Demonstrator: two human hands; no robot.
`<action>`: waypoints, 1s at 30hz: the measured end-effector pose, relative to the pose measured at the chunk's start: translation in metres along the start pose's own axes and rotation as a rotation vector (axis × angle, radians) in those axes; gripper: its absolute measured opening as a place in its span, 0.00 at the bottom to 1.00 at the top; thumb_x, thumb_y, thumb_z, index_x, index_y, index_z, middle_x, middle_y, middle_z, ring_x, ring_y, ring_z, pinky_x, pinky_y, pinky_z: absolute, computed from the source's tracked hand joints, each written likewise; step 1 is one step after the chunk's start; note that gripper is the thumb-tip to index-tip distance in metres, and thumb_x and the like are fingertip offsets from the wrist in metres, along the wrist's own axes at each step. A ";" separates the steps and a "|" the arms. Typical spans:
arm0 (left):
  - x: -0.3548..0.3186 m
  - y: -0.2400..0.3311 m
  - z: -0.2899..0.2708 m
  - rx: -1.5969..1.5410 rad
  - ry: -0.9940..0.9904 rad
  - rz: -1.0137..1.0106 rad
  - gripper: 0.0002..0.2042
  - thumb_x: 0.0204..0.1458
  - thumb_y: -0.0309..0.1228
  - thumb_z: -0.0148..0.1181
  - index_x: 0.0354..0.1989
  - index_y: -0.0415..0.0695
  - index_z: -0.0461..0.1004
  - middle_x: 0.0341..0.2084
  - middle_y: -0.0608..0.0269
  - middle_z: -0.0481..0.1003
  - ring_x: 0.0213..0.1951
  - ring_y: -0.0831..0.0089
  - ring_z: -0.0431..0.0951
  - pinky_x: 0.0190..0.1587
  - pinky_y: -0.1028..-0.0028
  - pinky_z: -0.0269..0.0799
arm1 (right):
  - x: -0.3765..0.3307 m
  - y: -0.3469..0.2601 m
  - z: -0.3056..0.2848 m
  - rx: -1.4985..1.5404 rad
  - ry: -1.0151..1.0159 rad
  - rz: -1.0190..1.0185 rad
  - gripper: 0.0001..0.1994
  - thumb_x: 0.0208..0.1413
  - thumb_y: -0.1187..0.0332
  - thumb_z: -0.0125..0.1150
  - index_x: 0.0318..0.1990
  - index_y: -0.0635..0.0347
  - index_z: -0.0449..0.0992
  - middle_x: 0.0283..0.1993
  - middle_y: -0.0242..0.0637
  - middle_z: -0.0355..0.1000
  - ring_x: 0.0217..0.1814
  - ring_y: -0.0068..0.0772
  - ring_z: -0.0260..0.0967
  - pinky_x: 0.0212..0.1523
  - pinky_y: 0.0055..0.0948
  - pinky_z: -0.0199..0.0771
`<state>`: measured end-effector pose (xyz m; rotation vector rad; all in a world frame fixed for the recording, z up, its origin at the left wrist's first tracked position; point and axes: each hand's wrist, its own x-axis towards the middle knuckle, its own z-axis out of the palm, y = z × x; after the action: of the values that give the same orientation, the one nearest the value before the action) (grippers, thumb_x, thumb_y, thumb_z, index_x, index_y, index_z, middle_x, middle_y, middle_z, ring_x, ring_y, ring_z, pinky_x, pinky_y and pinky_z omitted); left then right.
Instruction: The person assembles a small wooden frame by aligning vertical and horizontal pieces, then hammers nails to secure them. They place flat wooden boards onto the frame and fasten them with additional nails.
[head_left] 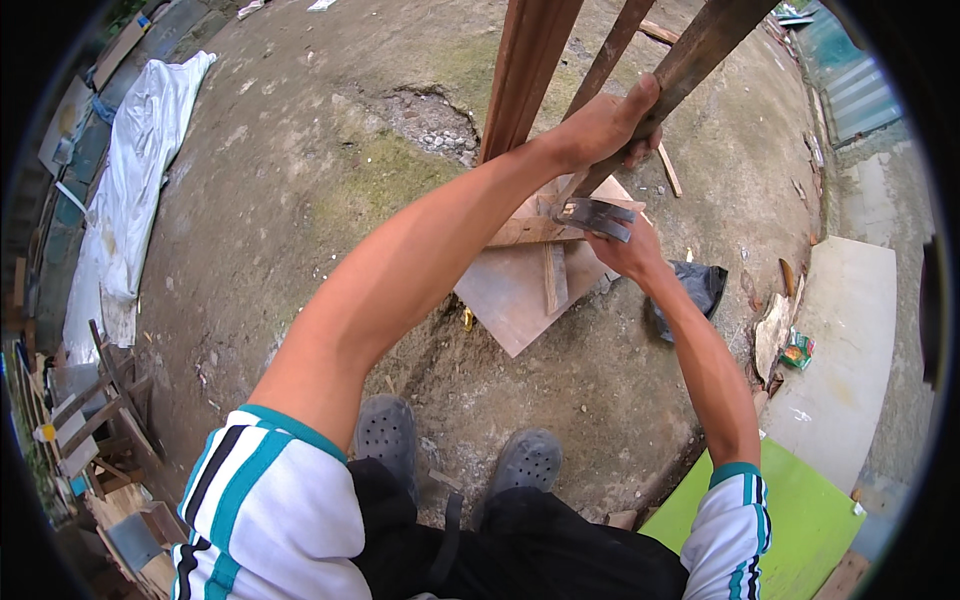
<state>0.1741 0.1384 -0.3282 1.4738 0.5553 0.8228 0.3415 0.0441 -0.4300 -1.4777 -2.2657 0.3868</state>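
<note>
My left hand (612,128) is closed around a dark brown wooden post (705,55) that leans up to the right. Just below it, my right hand (632,250) grips a claw hammer (600,220); its metal head lies by the post's foot, and its handle is mostly hidden. Crossed wooden pieces at the foot include a short board (525,232) and a narrow strip (555,280). Under them lies a square beige tile (512,315) on the ground. A reddish-brown timber (525,80) and a thinner brown post (608,58) rise beside my left hand.
A black plastic bag (695,290) lies right of the tile. A pale panel (835,350) and a lime-green board (765,510) border the right side. White sheeting (135,190) and a pile of scrap wood (110,420) line the left. The ground has a gravelly hole (435,125).
</note>
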 end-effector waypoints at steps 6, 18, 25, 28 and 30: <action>-0.003 -0.001 0.001 -0.009 0.035 -0.020 0.49 0.46 0.83 0.32 0.25 0.40 0.73 0.17 0.65 0.69 0.23 0.75 0.72 0.33 0.72 0.69 | -0.012 -0.012 0.007 0.179 -0.065 0.127 0.14 0.56 0.69 0.63 0.50 0.56 0.80 0.51 0.43 0.79 0.53 0.49 0.76 0.54 0.40 0.75; 0.000 -0.003 0.000 -0.056 -0.012 0.026 0.46 0.52 0.79 0.32 0.25 0.39 0.72 0.16 0.65 0.68 0.22 0.74 0.70 0.33 0.72 0.68 | -0.028 -0.038 0.023 0.347 0.093 0.345 0.21 0.57 0.63 0.64 0.56 0.63 0.74 0.46 0.43 0.79 0.51 0.41 0.76 0.55 0.35 0.73; 0.002 -0.004 0.000 -0.064 -0.010 0.027 0.46 0.53 0.78 0.32 0.25 0.39 0.71 0.16 0.64 0.68 0.22 0.73 0.70 0.32 0.71 0.67 | -0.029 -0.045 0.028 0.967 -0.187 0.835 0.10 0.60 0.64 0.61 0.32 0.57 0.68 0.18 0.23 0.60 0.14 0.19 0.55 0.16 0.28 0.59; -0.001 -0.003 0.003 -0.054 -0.009 0.035 0.46 0.53 0.78 0.32 0.25 0.38 0.71 0.16 0.64 0.68 0.22 0.73 0.70 0.32 0.71 0.67 | -0.035 -0.052 0.030 1.092 -0.140 0.892 0.12 0.60 0.65 0.61 0.29 0.55 0.65 0.18 0.23 0.58 0.13 0.16 0.52 0.13 0.25 0.55; 0.001 -0.004 0.004 -0.056 -0.007 0.031 0.46 0.53 0.79 0.31 0.25 0.38 0.71 0.16 0.64 0.68 0.22 0.73 0.69 0.32 0.71 0.67 | -0.037 -0.051 0.032 1.094 -0.131 0.912 0.11 0.59 0.66 0.61 0.31 0.59 0.66 0.19 0.25 0.60 0.14 0.19 0.55 0.14 0.26 0.57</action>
<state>0.1781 0.1367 -0.3318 1.4367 0.5017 0.8510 0.2985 -0.0102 -0.4427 -1.6596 -0.8825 1.6578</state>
